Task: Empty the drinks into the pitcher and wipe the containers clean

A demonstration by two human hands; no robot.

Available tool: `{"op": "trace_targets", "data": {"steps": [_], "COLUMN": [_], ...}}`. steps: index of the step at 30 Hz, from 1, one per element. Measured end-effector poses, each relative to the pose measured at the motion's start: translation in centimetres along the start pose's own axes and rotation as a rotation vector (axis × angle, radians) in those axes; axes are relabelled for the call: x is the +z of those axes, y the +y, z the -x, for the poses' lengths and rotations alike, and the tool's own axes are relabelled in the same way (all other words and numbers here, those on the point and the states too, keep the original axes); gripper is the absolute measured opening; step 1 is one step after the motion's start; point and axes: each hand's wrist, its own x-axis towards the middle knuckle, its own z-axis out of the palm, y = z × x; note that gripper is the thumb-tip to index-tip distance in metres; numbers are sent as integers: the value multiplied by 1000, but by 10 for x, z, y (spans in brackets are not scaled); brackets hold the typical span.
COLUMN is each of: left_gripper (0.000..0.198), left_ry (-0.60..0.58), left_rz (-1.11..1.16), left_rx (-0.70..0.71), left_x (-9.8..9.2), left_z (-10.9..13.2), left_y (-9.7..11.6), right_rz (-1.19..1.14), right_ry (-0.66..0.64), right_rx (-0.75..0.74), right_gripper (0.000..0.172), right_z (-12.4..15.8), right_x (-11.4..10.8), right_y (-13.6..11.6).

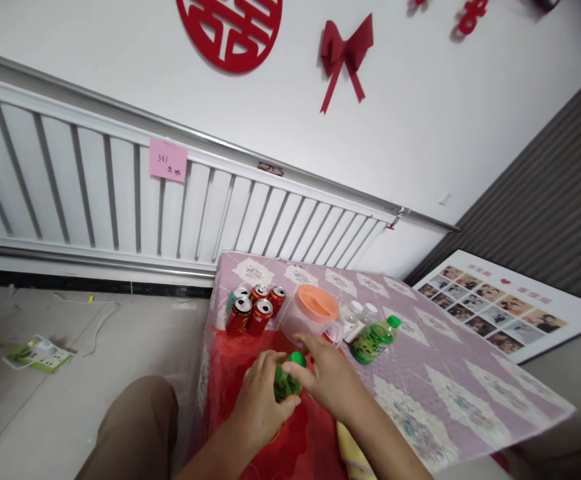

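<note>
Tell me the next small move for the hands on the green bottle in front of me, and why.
Probably a twist of the cap with the right hand, with the left hand holding the bottle steady. The left hand is wrapped round the bottle's body, the right hand is closed at its top, and the green cap appears to be on.

Not much to read here. The pink sticky note (168, 161) on the white radiator (70, 193), far left, says "361", with a couple of handwritten characters under it that I can't make out. On the wall (420, 133) above is a big red double-happiness sign (230, 27). Labels on the cans (253, 308) and the near green bottle (284, 385) are too blurry.
</note>
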Motion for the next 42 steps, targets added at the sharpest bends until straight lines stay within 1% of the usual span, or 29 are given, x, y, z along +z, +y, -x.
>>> {"op": "trace_targets", "data": {"steps": [2,3,6,8,10,11,13,15,17,18,19,21,22,25,28,31,33,35,36,39,40,42], "left_gripper": [61,61,59,58,57,57,56,53,51,50,50,51,52,53,52,52,51,50,49,50,51,52], "left_ry": [17,22,21,18,19,19,16,18,14,9,2,-14,-19,-20,-6,2,-9,-30,-37,-15,-7,4], "left_rz": [-3,-6,-17,-24,-28,-27,-17,-7,-4,-4,-4,-7,-10,-15,-9,-3,15,33,37,20,10,-7], "left_rx": [8,13,29,36,38,38,41,41,38,37,33,24,17,6,18,36,48,58,61,45,36,17], "left_x": [1,1,2,2,2,2,2,2,1,0,0,-2,-3,-4,-4,-4,-5,-6,-7,-8,-8,-8], "left_z": [1,1,1,1,1,1,1,0,0,0,0,0,0,0,1,1,1,1,1,2,3,3], "left_y": [-2,-2,-3,-4,-4,-3,-3,-3,-2,-1,-1,1,2,4,3,2,2,3,3,4,4,5], "right_rz": [-210,-293,-464,-508,-461,-409,-323,-348,-484,-568,-650,-775,-813,-832,-803,-766,-753,-770,-793,-895,-925,-932], "right_ry": [1,-12,-23,34,127,172,236,258,223,191,158,115,120,203,305,379,404,400,391,412,443,525], "right_rx": [-76,-101,-150,-114,-6,54,135,132,71,31,-3,-38,-36,-7,39,100,130,144,148,172,189,231], "right_gripper": [61,59,39,26,16,15,20,28,45,50,51,42,37,28,22,19,18,22,28,47,50,48], "right_z": [2,3,4,4,4,4,5,8,11,13,15,17,17,15,14,15,17,20,22,29,31,35], "right_x": [2,4,13,20,28,30,34,36,36,36,37,41,44,53,59,61,62,63,64,68,69,73], "right_y": [9,13,20,18,13,10,5,4,6,8,11,17,19,20,12,2,-3,-4,-3,12,22,48]}}
